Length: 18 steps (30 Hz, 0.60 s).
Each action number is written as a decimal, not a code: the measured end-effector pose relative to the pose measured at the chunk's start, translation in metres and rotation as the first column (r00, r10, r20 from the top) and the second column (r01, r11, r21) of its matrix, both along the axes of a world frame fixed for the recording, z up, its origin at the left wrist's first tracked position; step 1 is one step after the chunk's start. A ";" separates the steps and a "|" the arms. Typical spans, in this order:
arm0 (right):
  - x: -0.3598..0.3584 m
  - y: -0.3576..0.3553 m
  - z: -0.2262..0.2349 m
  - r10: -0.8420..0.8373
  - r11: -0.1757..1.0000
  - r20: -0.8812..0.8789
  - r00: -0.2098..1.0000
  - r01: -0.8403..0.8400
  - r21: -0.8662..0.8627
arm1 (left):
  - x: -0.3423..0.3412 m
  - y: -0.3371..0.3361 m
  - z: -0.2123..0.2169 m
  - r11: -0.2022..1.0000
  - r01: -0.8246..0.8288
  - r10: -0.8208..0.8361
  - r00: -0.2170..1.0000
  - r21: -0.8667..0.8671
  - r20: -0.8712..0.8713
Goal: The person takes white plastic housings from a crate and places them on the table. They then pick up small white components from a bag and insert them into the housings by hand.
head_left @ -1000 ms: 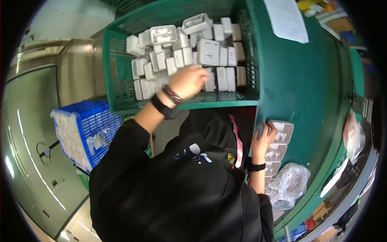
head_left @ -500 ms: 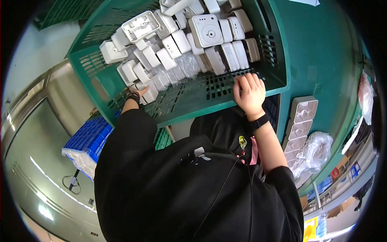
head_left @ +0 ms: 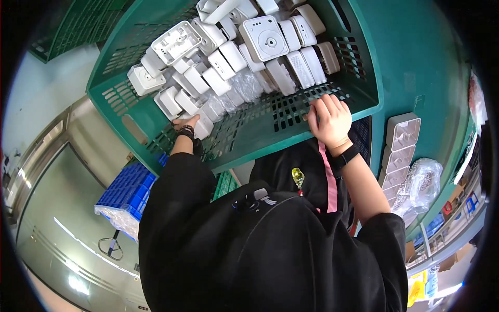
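A green plastic crate [head_left: 249,130] tilts toward me on the green table, filled with several white plastic housings [head_left: 234,57]. My right hand [head_left: 328,118] grips the crate's near wall at its right side, fingers hooked over the slotted rim. My left hand [head_left: 185,125] holds the same near wall at its left side, mostly hidden behind the mesh; only the wrist with a dark band shows. A square white housing with a round centre [head_left: 265,37] lies on top of the pile.
A white moulded tray [head_left: 401,148] lies on the green table [head_left: 426,62] to the right, with a clear plastic bag [head_left: 425,182] beside it. A blue crate [head_left: 123,195] of bagged parts stands on the floor at lower left.
My left hand left the pile of housings and my right hand left the white tray; both now hold the crate's near wall. The crate has tipped toward me.
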State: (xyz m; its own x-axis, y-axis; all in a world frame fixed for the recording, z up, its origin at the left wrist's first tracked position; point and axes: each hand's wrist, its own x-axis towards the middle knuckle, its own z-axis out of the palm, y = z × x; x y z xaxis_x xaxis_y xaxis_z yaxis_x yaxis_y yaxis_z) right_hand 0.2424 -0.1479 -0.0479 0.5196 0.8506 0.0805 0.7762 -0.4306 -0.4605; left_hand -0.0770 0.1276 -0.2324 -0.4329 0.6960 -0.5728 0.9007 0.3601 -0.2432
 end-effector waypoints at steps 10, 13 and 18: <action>0.005 -0.004 0.003 0.016 0.998 -0.069 0.997 -0.012 0.054 | 0.032 -0.025 0.172 0.663 0.579 -0.704 0.699 0.474 0.130; 0.006 -0.021 0.021 -0.019 0.997 -0.580 0.814 0.062 0.055 | 0.110 -0.072 0.252 0.300 0.689 -0.942 0.325 0.659 0.089; 0.014 -0.080 0.069 0.165 0.871 -0.900 0.404 0.367 0.325 | 0.228 -0.164 0.312 0.324 0.407 -0.839 -0.294 0.854 0.458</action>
State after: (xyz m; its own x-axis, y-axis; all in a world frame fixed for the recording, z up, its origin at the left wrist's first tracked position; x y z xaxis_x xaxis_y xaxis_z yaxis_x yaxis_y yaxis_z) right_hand 0.2563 -0.2279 0.0211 0.5900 0.7898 -0.1675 -0.2303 -0.0343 -0.9725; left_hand 0.1515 -0.0365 0.0794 0.9058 0.3381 0.2556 0.0919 -0.7455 0.6602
